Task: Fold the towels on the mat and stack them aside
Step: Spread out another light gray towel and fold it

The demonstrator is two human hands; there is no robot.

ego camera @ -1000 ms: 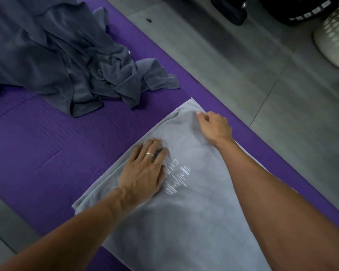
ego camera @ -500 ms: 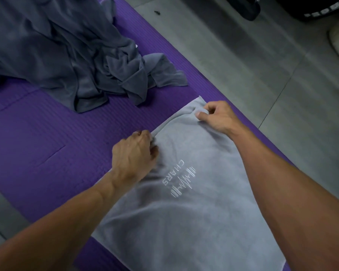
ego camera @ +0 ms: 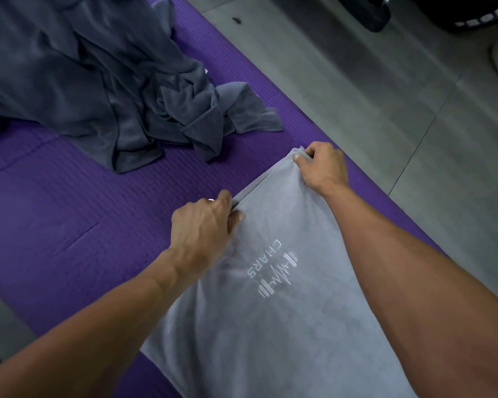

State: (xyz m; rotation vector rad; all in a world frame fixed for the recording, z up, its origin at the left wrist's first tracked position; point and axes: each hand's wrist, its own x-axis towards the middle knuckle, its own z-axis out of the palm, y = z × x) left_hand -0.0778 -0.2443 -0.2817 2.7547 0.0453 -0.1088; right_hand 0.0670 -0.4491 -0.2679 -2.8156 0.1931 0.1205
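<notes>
Light grey towel [ego camera: 270, 326] on the purple mat: white embroidered logo [ego camera: 273, 272] near the middle, upside down from the head cam. Reads "CHARS", w/ a pulse-line graphic beside it, short vertical bars at both ends like a barbell. Top right corner: dark object [ego camera: 483, 12] on the floor has a row of white chars along its rim, too small and cut off by the frame edge to read. No other legible text, nos. or labels.

Soft matt grey cloth towel [ego camera: 285, 326] lies on a ribbed purple foam mat [ego camera: 55, 225] over smooth floor tiles [ego camera: 371, 96].
</notes>
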